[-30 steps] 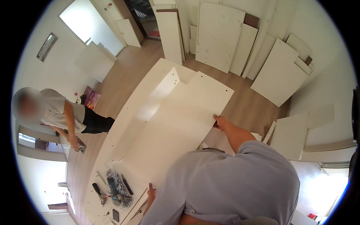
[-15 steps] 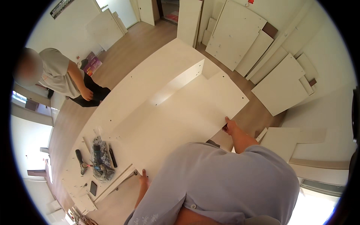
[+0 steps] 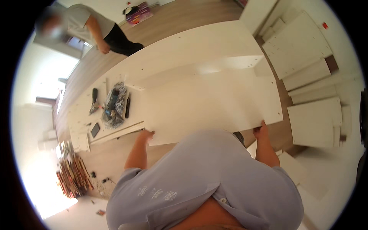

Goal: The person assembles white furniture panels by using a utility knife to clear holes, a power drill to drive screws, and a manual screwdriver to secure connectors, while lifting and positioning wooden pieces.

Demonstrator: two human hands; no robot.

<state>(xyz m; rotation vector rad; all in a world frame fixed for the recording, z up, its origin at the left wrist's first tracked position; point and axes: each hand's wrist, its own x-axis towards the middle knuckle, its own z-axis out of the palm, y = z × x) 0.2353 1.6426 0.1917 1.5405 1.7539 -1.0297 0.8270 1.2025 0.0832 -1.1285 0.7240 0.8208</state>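
A large white panel [image 3: 184,115] lies flat in front of me, with a low upright white board [image 3: 230,63] across it. My left hand [image 3: 146,135] is closed on the near edge at its left corner, thumb on top and the other fingers mostly hidden. Near the right corner of that edge, my right hand [image 3: 261,131] grips it too, thumb up and fingers curled below. Left of the panel lie a cordless drill [image 3: 94,100], a clear plastic bag of small hardware [image 3: 115,105] with a dark tool on it, a black pen-like tool [image 3: 128,105] and a dark phone-like slab [image 3: 95,130].
A person [image 3: 96,28] in a grey shirt stands beyond the far left edge. White boards [image 3: 299,46] lean against the right wall, with another board [image 3: 314,120] nearer. A bundle of thin strips [image 3: 74,174] rests on the floor at lower left. A purple box [image 3: 138,14] sits at the back.
My view has turned, so the panel now runs more level across the picture. Both hands stay on its near edge. The person at left now appears higher in the view.
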